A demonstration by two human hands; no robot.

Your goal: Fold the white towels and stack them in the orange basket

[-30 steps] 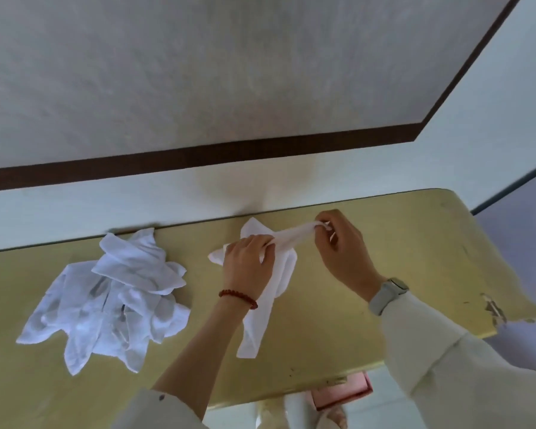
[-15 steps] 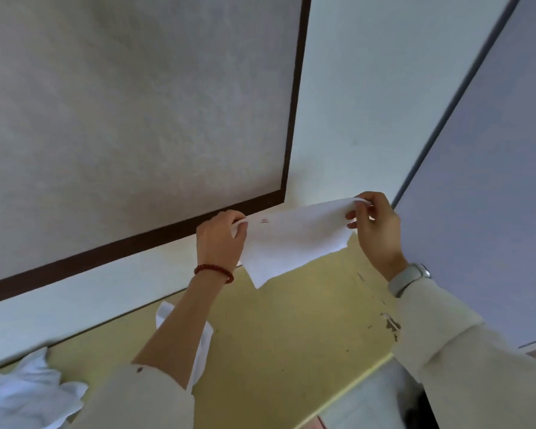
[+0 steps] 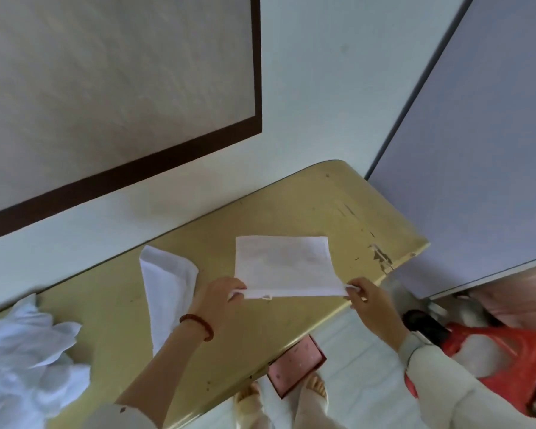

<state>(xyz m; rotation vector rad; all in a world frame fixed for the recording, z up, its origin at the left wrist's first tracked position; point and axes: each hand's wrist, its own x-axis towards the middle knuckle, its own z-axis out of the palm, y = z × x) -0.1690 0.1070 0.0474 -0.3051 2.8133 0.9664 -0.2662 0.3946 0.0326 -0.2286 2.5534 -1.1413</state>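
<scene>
**Towel spread flat, near edge pinched at both corners**

While the towel (image 3: 283, 264) lies flat near the worktop's (image 3: 260, 345) right end, it could skew or wrinkle in the fold if one hand lifts ahead of the other. It looks thin, white and roughly square. The left hand (image 3: 218, 300) pinches its near-left corner, the right hand (image 3: 370, 305) its near-right. Another towel (image 3: 167, 286) lies beside it to the left, and a crumpled pile (image 3: 22, 351) sits at the left end. The orange basket (image 3: 502, 363) stands on the floor beyond the right end.
</scene>
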